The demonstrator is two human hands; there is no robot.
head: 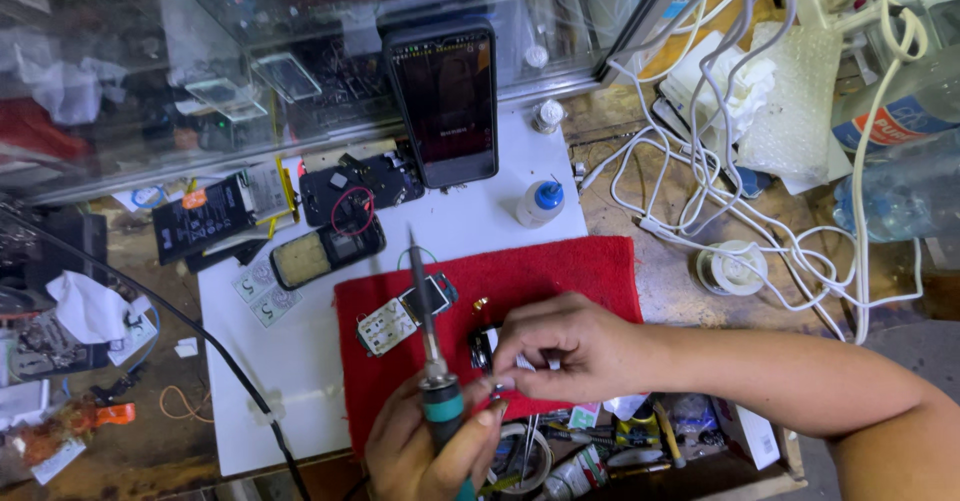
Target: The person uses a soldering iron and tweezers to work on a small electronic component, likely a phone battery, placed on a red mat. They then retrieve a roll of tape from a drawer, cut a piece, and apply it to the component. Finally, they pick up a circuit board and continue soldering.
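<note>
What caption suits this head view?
Left hand holds a soldering iron; right hand pinches a small part over the red cloth.

Small part [484,349] behind right fingers [540,346]

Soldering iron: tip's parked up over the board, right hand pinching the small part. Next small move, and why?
Probably bring the soldering iron tip down toward the small dark part. The left hand grips its teal handle with the tip over the circuit board on the red cloth, away from the part, while the right hand pinches it steady.
</note>
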